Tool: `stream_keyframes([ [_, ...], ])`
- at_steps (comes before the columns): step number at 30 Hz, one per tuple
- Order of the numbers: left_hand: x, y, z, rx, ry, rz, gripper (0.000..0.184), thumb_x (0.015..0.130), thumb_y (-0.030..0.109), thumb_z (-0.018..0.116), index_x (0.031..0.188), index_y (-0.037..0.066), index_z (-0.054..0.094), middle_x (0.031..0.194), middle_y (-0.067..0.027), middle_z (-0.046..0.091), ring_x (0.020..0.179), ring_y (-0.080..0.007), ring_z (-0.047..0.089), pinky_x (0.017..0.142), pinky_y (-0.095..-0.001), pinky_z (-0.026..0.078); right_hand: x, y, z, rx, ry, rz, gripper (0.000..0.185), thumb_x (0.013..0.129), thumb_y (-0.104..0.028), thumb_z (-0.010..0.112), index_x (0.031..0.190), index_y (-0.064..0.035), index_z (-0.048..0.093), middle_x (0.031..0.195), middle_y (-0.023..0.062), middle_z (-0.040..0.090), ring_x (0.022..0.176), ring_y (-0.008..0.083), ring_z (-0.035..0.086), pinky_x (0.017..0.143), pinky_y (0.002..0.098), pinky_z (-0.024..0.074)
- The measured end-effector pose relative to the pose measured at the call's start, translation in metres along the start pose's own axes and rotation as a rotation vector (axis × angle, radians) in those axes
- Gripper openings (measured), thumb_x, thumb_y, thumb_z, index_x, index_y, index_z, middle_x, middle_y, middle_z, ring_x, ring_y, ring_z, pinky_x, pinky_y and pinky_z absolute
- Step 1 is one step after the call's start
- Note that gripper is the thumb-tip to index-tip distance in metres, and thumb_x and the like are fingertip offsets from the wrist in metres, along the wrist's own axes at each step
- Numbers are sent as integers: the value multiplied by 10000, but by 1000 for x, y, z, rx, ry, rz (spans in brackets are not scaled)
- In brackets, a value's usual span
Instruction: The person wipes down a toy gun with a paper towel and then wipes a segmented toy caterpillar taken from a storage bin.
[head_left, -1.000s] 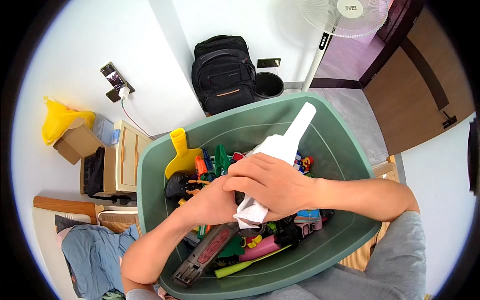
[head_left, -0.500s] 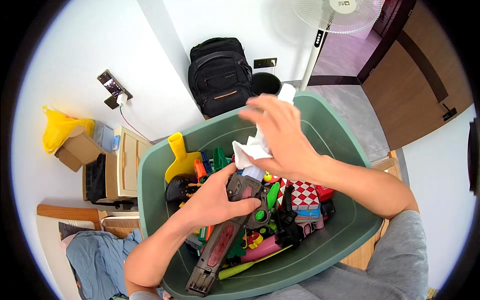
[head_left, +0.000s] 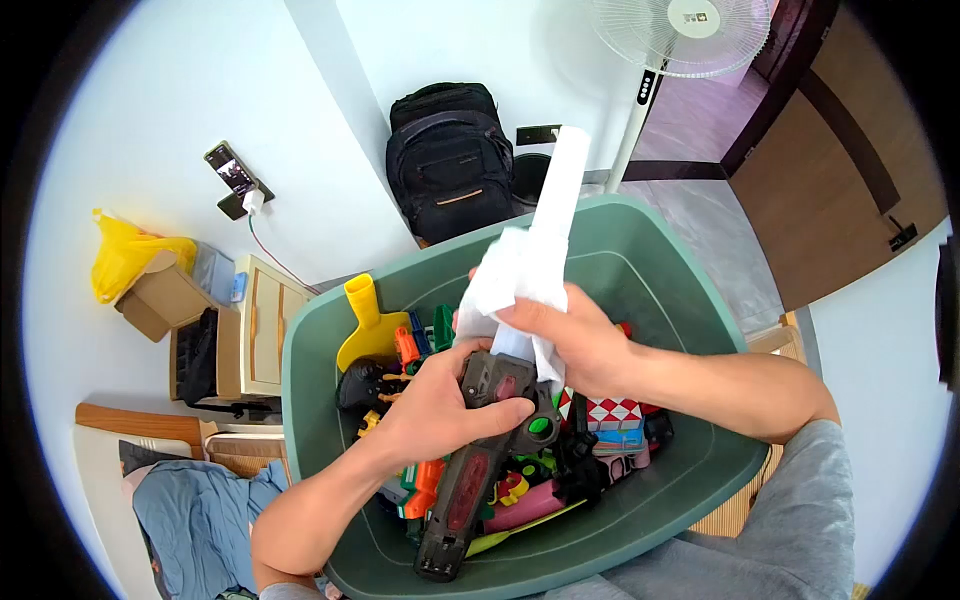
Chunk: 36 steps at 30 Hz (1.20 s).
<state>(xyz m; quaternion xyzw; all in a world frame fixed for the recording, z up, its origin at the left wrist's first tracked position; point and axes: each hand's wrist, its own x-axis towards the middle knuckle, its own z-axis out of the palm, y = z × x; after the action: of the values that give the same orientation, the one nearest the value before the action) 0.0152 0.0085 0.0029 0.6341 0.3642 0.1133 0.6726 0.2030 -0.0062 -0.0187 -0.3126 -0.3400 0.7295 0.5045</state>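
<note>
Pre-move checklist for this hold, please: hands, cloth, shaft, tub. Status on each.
1. Left hand gripping the dark grey plastic handle with red inlays: ok.
2. Right hand holding the crumpled white cloth: ok.
3. Cloth over the long white shaft: ok.
4. Covered part of shaft clean: cannot tell, hidden.
5. Handle clear of the multicoloured toys in the green plastic tub: cannot tell, gap unclear.

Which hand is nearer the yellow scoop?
Left. The left hand grips the dark handle, just right of and below the scoop; the right hand, on the white wipe, is farther right.
</note>
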Motion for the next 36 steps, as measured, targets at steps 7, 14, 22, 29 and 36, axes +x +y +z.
stream_keyframes([
  [7,-1,6,8,-121,14,-37,534,777,268,755,1161,-10,510,953,-47,621,860,-108,583,790,-271,477,-9,14,4,123,-30,137,309,904,-156,593,1183,-52,511,1080,47,600,995,126,573,835,291,477],
  [14,0,8,10,-109,74,25,523,792,278,748,1165,-9,520,963,-51,630,856,-109,591,795,-267,482,-6,2,2,97,26,211,364,943,-231,527,1252,-63,433,1148,138,597,1053,208,589,905,347,486],
  [22,2,9,1,114,8,-70,465,796,239,745,1107,-47,550,887,-30,629,797,-72,572,733,-245,475,4,-16,-8,160,201,118,345,942,-335,496,1117,-38,480,952,131,627,911,240,628,819,399,508],
  [29,-3,10,2,345,103,61,564,822,339,704,1186,-28,477,872,-139,653,789,-179,648,717,-300,494,7,-19,-13,164,262,167,406,933,-388,458,1112,-25,491,937,136,628,933,266,629,865,419,489],
  [36,-1,5,0,279,94,121,511,831,325,697,1158,-3,483,871,-155,648,782,-203,652,696,-313,491,8,-25,-11,138,281,68,392,938,-396,428,1039,-32,528,898,114,632,913,239,628,851,403,488],
])
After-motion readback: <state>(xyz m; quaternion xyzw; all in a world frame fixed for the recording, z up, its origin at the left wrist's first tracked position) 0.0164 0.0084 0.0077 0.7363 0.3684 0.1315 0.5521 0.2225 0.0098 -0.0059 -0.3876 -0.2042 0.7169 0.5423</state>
